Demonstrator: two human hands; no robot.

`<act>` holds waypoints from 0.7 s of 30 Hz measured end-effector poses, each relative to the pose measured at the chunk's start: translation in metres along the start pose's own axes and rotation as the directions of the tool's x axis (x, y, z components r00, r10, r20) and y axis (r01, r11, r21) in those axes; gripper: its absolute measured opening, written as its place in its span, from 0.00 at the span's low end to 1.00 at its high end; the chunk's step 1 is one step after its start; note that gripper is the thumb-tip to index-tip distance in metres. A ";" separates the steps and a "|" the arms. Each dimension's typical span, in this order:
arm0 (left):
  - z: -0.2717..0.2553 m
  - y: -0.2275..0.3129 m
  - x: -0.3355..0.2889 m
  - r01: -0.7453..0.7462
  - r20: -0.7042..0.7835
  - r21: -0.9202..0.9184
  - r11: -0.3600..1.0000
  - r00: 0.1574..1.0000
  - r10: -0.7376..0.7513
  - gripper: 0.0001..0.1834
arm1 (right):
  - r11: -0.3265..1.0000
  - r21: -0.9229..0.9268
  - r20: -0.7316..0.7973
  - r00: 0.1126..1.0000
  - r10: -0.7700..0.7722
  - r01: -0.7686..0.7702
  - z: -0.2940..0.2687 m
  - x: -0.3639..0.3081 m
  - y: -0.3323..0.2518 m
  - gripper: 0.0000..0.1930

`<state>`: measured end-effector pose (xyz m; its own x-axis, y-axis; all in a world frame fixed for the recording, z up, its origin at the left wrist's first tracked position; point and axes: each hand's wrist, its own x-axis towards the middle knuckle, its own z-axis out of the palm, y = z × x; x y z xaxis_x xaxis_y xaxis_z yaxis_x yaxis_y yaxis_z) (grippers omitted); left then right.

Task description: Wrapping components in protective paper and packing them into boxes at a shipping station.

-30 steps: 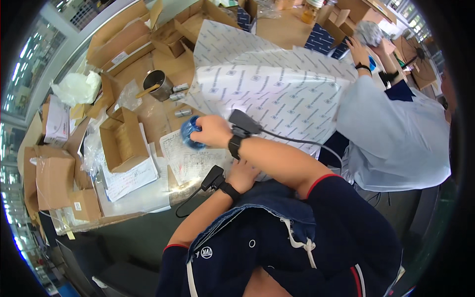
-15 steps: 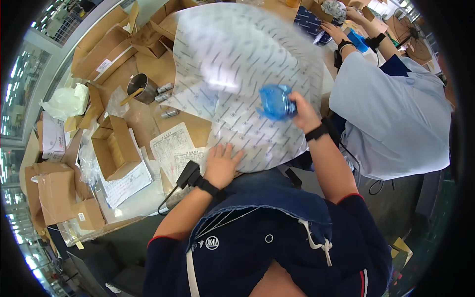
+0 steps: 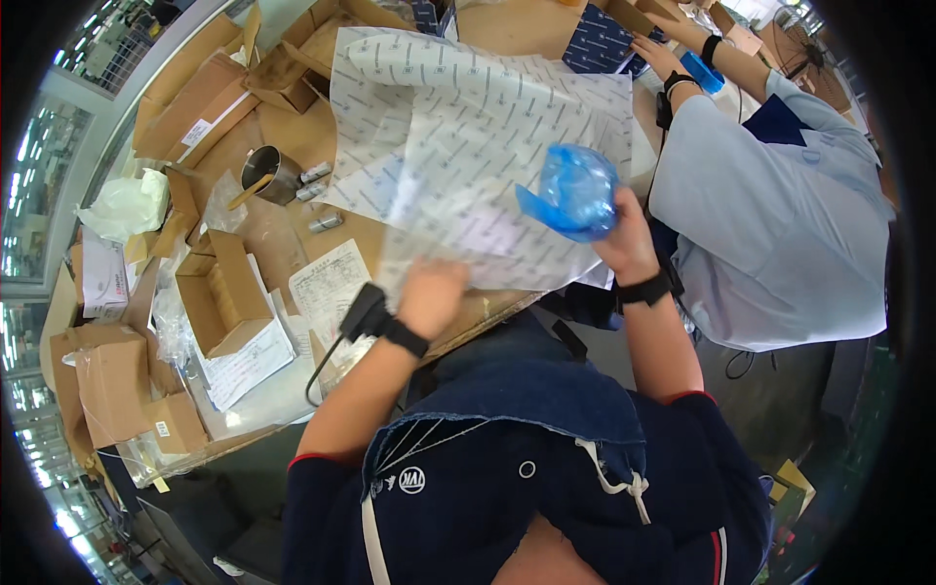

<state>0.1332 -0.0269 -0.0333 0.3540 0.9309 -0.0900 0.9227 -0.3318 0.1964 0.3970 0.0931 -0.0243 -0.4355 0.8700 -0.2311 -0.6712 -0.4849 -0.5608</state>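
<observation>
My right hand [image 3: 627,237] is raised over the table edge and grips a crumpled blue plastic bag [image 3: 573,192]. My left hand [image 3: 430,295] holds the lower edge of a large sheet of white printed wrapping paper [image 3: 487,146], lifting it off the table; the fingers are hidden behind the sheet. Both wrists carry a black band with a small device. More of the same paper lies spread over the brown table [image 3: 292,146] behind it.
A small open cardboard box [image 3: 226,292] and printed forms [image 3: 330,286] lie left of my left hand. A metal cup [image 3: 272,174] and small metal cylinders [image 3: 325,223] stand further back. Cardboard boxes [image 3: 107,380] crowd the left. A person in a light blue shirt [image 3: 780,214] works at my right.
My right hand has carried the blue bag from the table's middle rightward and up. My left hand has moved from flat on the paper to lifting its lower edge.
</observation>
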 end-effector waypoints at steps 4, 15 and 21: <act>-0.017 -0.008 -0.031 0.223 0.026 -0.079 0.972 0.975 -0.221 0.36 | 0.995 0.079 -0.015 0.998 -0.056 0.057 -0.015 -0.045 -0.006 0.19; -0.043 -0.006 -0.001 0.054 -0.405 -0.573 0.818 0.849 -0.340 0.08 | 0.973 0.056 -0.168 0.963 -0.211 0.223 -0.053 -0.125 -0.003 0.26; -0.040 -0.008 -0.005 0.278 -0.205 -0.603 0.748 0.852 -0.481 0.06 | 0.959 0.068 -0.175 0.950 -0.259 0.274 -0.062 -0.093 0.013 0.30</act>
<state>0.1180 -0.0231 0.0050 -0.1738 0.9844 0.0289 0.6963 0.1021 0.7105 0.4658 0.0116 -0.0598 -0.1343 0.9677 -0.2135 -0.8041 -0.2323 -0.5472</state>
